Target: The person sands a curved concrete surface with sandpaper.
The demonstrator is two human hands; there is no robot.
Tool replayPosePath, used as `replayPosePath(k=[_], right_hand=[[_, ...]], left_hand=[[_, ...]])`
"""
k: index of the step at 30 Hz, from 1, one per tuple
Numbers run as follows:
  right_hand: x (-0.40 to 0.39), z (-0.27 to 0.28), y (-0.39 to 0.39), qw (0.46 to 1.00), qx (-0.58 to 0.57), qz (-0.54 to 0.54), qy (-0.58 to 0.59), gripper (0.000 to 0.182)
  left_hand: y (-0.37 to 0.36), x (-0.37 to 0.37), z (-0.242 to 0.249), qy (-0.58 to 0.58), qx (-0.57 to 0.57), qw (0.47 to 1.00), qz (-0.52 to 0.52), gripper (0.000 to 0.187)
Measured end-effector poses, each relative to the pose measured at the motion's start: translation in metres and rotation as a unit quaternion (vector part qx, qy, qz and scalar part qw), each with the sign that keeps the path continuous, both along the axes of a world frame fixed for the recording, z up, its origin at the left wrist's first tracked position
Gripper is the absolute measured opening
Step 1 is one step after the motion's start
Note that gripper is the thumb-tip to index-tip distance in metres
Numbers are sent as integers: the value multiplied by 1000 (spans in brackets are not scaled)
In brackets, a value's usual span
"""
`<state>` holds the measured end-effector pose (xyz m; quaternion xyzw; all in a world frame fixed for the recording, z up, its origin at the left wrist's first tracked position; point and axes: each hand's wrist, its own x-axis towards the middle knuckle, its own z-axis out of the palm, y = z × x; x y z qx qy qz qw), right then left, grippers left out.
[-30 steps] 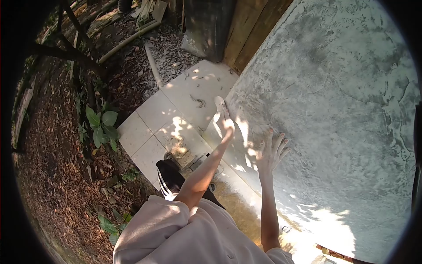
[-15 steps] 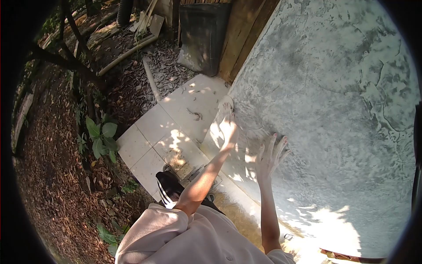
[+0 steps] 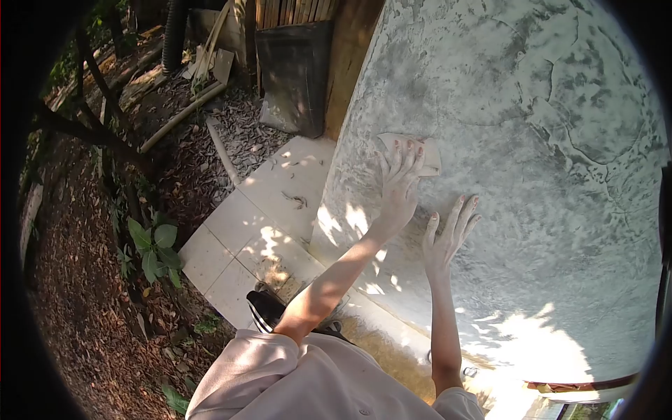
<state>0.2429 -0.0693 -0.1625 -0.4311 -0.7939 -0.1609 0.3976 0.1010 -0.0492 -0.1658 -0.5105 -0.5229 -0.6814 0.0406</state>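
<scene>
My left hand [image 3: 399, 185] presses a pale, flat piece of sandpaper or cloth [image 3: 430, 155] against the grey mottled wall [image 3: 518, 168]. Its fingers lie stretched over the piece, which sticks out to their right and above. Lower and to the right, my right hand [image 3: 450, 238] rests on the same wall with its fingers spread and nothing in it. Both hands look coated in whitish dust. Sunlight falls in bright patches on the wall's lower part.
Pale floor tiles [image 3: 231, 227] lie left of the wall, with my shoe [image 3: 266, 308] on them. A black container [image 3: 297, 77] stands by wooden boards [image 3: 350, 59]. Farther left are a leafy plant [image 3: 155, 248], a pipe [image 3: 183, 115] and soil with dry leaves.
My left hand has moved right across the wall with the pale piece, away from the wall's left edge. My right hand has shifted slightly. The view has turned somewhat to the right.
</scene>
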Motion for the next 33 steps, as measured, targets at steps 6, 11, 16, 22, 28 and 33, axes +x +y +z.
replayPosePath(k=[6,11,16,22,28,33], right_hand=[[6,39,20,975,182,100,85,62],[11,49,36,976,135,44,-163,53],[17,13,41,958,188,-18,-216,56],[28,27,39,948,207,-118,-212,55],[39,72,37,963,228,-126,63,59],[36,-4,39,972,149,-111,-144,61]], left_hand=[[-16,24,27,233,36,961,-146,54],[6,1,-11,320,6,937,-139,61],[-3,-11,-29,211,-26,973,-93,65],[-19,-8,-40,95,-77,989,-80,69],[-25,-2,-44,25,-100,989,-107,68],[-32,6,-35,-12,-115,985,-129,67]])
